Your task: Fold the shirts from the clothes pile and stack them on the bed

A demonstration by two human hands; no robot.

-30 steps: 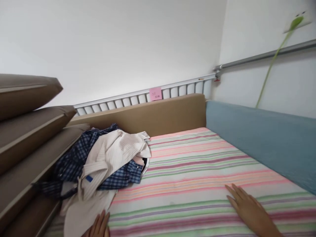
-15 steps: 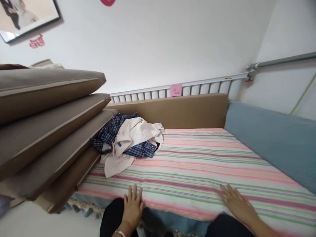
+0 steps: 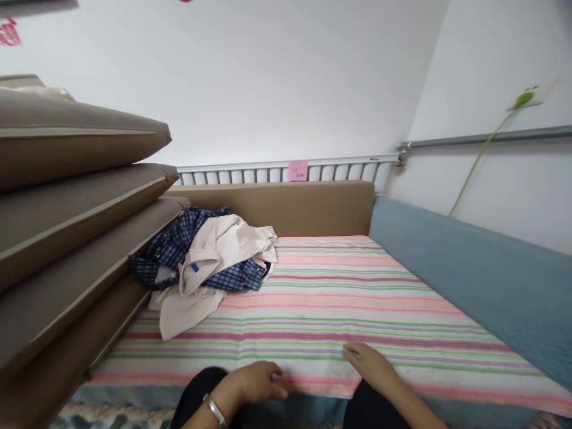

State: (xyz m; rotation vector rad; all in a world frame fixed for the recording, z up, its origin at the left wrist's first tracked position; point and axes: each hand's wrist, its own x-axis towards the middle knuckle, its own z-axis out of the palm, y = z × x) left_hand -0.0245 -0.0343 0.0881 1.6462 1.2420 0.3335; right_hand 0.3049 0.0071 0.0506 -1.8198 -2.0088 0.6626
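My left hand (image 3: 259,381), with a silver bracelet (image 3: 215,411) at the wrist, is loosely bent by the front edge of the bed, its thumb apart from the fingers and nothing in it. My right hand (image 3: 370,364) hovers over or rests on the striped sheet (image 3: 322,310); its fingers curl a little, with a small gap at the thumb and nothing held. Farther back on the left lies a crumpled heap: a beige striped shirt (image 3: 232,238) on top of a blue plaid shirt (image 3: 179,232). Both hands are apart from these clothes.
Thick brown cushions (image 3: 89,220) are stacked at the left. A brown cushion (image 3: 290,208) stands along the back, before a white radiator (image 3: 254,174) with a pink note (image 3: 297,170). A blue-grey bolster (image 3: 465,268) borders the right. A green cord (image 3: 485,146) hangs from a socket.
The view has swung right. My hands have come closer together; the fingers, spread flat before, are now bent inward. The clothes heap looks unchanged.
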